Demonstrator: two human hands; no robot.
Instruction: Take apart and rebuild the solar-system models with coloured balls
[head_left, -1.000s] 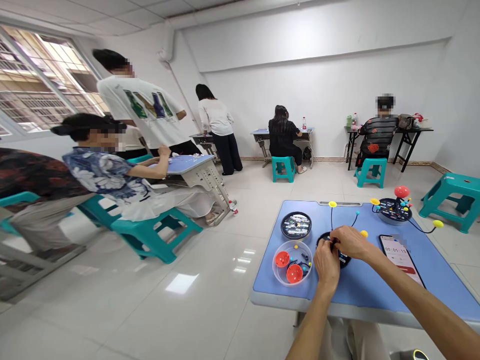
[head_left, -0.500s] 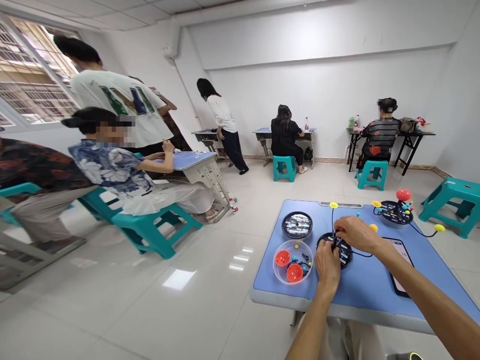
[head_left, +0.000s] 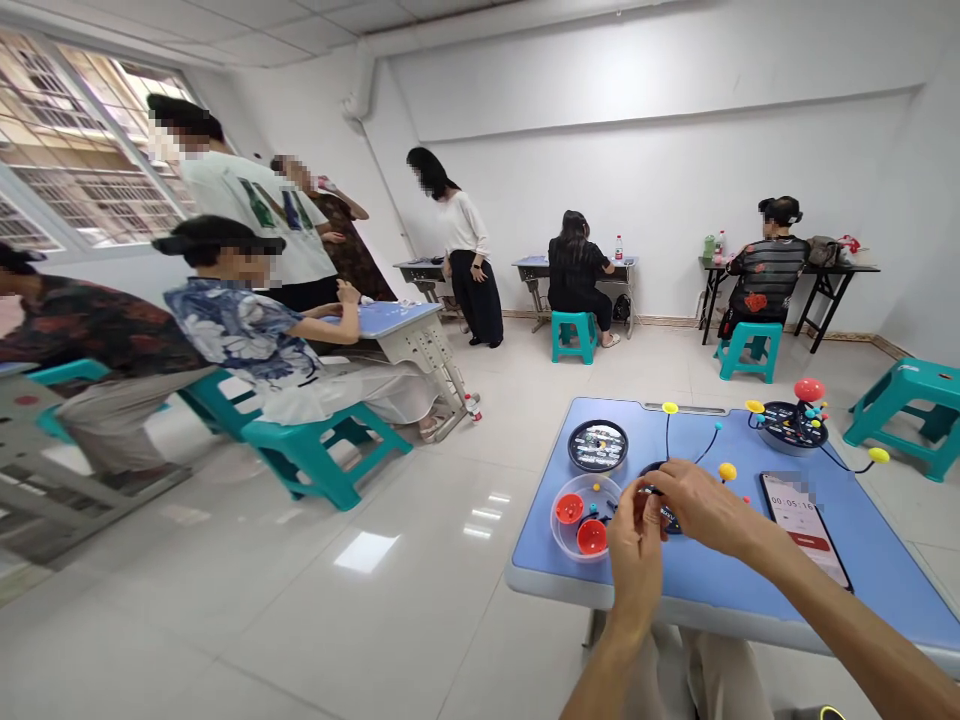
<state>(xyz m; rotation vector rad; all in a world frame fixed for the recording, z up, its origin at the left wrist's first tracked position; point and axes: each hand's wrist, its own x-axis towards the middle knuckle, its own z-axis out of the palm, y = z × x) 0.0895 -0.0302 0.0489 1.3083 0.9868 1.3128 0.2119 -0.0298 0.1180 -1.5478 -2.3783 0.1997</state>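
My left hand (head_left: 636,535) is closed, with its fingertips pinched together beside the clear plastic bowl. My right hand (head_left: 697,505) reaches in from the right, its bent fingers meeting the left fingertips. Whatever lies between them is mostly hidden; only a dark bit shows. Partly covered behind and below the hands is a black round base (head_left: 673,517). Thin black arms rise near it, tipped with a yellow cup (head_left: 670,408), a small blue ball (head_left: 718,426) and an orange-yellow ball (head_left: 727,472). Two red half-shells (head_left: 592,538) and small parts lie in the clear bowl (head_left: 556,545).
A black printed disc (head_left: 598,446) sits behind the bowl. At the back right of the blue table (head_left: 720,590) stands another ball-and-arm model (head_left: 793,430). A phone (head_left: 806,535) showing a timer lies to the right. Other people sit or stand at desks farther off.
Both hands have shifted from the middle of the black base toward the left and nearer me, fingertips now together. The view has turned slightly. A standing person at the back has straightened up.
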